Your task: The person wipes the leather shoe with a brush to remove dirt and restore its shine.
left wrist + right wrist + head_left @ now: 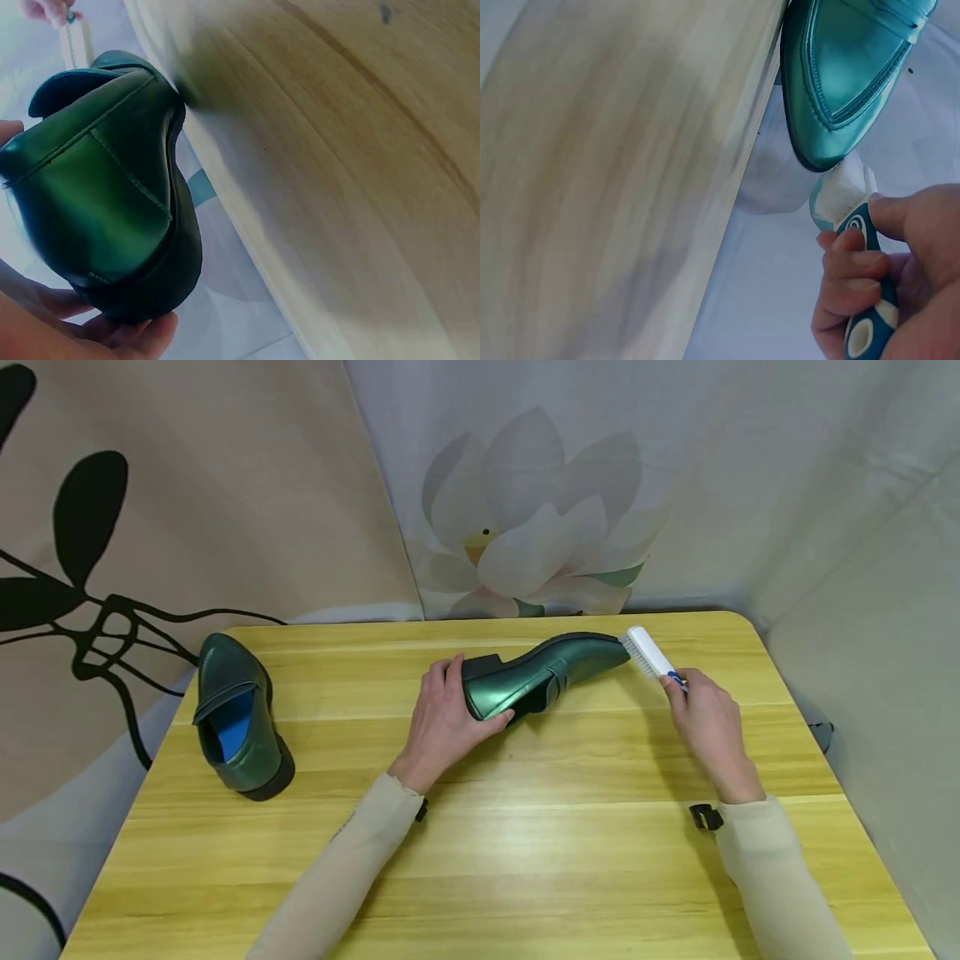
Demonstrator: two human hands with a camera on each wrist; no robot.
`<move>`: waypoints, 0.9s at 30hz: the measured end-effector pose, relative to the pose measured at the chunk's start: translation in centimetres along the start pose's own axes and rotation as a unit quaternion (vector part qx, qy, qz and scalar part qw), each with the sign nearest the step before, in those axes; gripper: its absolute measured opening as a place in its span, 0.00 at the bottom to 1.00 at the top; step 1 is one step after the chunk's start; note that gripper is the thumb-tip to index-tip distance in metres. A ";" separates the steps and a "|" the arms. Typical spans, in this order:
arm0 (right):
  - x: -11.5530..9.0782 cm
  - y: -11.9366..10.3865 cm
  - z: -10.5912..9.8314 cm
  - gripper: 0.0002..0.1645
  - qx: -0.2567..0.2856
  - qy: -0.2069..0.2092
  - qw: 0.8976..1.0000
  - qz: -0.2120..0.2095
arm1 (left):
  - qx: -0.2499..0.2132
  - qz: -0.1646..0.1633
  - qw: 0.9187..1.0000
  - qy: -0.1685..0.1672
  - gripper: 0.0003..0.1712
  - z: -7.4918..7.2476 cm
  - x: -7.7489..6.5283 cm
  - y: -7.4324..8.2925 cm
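Observation:
A shiny green loafer (517, 683) lies tipped on its side, its sole facing the back of the table and its toe pointing right. My left hand (453, 714) grips it around the heel, thumb at the near side and fingers on the heel block. In the left wrist view the loafer's heel (112, 217) fills much of the left side. My right hand (705, 722) holds a white and blue brush (649, 652) by its handle. The white bristles are right at the toe of the loafer (847, 82), as the right wrist view shows.
A second green loafer (243, 718) with a blue insole stands upright at the table's left edge. The wooden table (540, 852) has rounded back corners, and a curtain (562, 485) printed with a flower hangs close behind it.

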State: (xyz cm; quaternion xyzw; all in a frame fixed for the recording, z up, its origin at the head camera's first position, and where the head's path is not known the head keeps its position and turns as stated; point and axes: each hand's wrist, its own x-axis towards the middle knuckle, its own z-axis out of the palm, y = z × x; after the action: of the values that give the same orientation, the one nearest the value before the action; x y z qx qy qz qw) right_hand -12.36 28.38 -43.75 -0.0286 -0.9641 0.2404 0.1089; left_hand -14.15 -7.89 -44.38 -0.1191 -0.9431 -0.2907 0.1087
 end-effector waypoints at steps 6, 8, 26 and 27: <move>0.1 0.6 -0.2 0.29 0.009 0.025 1.000 0.013 | -0.032 -0.051 0.998 -0.031 0.61 -0.2 0.2 -0.4; 0.0 0.7 -0.3 0.29 0.017 0.037 0.999 0.013 | -0.038 -0.066 0.996 -0.042 0.60 -0.3 0.3 -0.6; -0.6 -0.9 -0.4 0.28 0.059 0.067 0.996 -0.014 | -0.108 -0.159 0.960 -0.201 0.54 -2.5 2.6 -2.0; -0.6 -0.9 -0.4 0.28 0.059 0.067 0.996 -0.015 | -0.109 -0.159 0.959 -0.210 0.54 -2.6 2.8 -2.2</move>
State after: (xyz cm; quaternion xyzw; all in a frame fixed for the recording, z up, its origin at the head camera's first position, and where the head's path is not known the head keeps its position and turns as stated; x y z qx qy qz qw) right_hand -11.66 27.66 -43.12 -0.0240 -0.9392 0.2927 0.1779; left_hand -17.05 -10.66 -42.65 -0.0372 -0.9142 -0.3735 -0.1530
